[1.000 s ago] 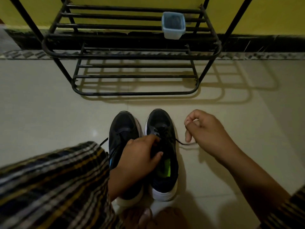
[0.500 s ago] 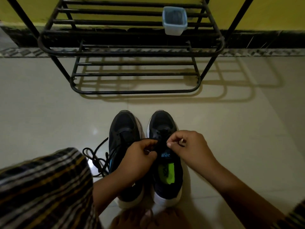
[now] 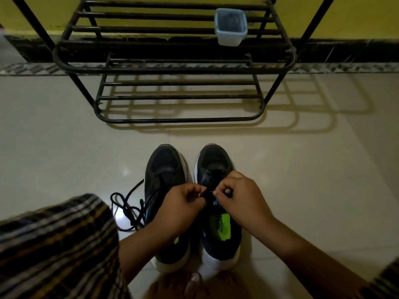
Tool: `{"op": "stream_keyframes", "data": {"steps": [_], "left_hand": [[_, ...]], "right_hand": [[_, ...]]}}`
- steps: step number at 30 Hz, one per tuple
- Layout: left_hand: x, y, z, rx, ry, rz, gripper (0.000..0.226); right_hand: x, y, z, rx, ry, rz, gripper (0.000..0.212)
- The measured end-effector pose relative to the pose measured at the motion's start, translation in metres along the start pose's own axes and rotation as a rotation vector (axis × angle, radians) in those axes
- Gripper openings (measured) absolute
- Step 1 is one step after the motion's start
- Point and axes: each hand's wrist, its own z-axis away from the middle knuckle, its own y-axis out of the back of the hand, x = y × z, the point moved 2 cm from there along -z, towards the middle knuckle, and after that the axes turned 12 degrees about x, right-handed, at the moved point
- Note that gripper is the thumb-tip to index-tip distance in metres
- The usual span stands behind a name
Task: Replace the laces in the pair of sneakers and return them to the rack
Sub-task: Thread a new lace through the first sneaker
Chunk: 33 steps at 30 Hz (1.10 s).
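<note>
Two dark sneakers with white soles stand side by side on the tiled floor, toes pointing at the rack. My left hand (image 3: 183, 203) and my right hand (image 3: 237, 193) meet over the tongue of the right sneaker (image 3: 216, 162), each pinching a piece of its black lace (image 3: 205, 192). My left forearm crosses the left sneaker (image 3: 165, 167). A loose black lace (image 3: 127, 206) lies tangled on the floor to the left of that shoe. Green insoles show inside both shoes.
A black metal shoe rack (image 3: 172, 67) stands against the yellow wall ahead, with a small clear plastic container (image 3: 231, 26) on its upper shelf. My knee in striped cloth (image 3: 54, 244) fills the lower left. My toes (image 3: 194, 283) sit behind the heels.
My right hand came in from the floor on the right to the right sneaker's tongue and now pinches the lace beside my left hand. The view shifted, showing the loose lace.
</note>
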Motion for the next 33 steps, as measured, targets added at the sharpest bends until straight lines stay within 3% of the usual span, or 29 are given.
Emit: {"op": "stream_keyframes", "data": {"steps": [13,17,21,23,25,27,29,33], "left_hand": [[0.0,-0.002,-0.006,0.059,-0.027,-0.011,0.017],[0.004,-0.004,-0.015,0.042,-0.023,-0.114,0.015],[0.007,-0.003,-0.017,0.025,-0.052,-0.15,0.02],[0.011,0.0,-0.014,0.049,-0.108,-0.193,0.02],[0.018,0.004,-0.011,0.089,-0.166,-0.209,0.021],[0.025,0.011,-0.011,0.147,-0.193,-0.163,0.022],[0.034,0.017,-0.013,0.187,-0.127,0.043,0.024],[0.048,0.024,-0.006,0.15,0.066,0.463,0.025]], "right_hand": [[0.005,-0.007,-0.001,0.001,0.033,-0.032,0.011],[0.009,-0.008,0.001,0.012,0.063,-0.037,0.005],[0.001,0.01,0.015,0.089,0.393,0.062,0.017],[-0.004,0.013,0.034,-0.022,0.53,0.077,0.02],[-0.003,0.008,0.053,-0.272,0.489,0.066,0.025],[0.005,-0.001,0.066,-0.45,0.459,0.155,0.049],[0.007,-0.006,0.067,-0.458,0.508,0.232,0.063],[0.003,-0.01,0.06,-0.478,0.517,0.271,0.059]]}}
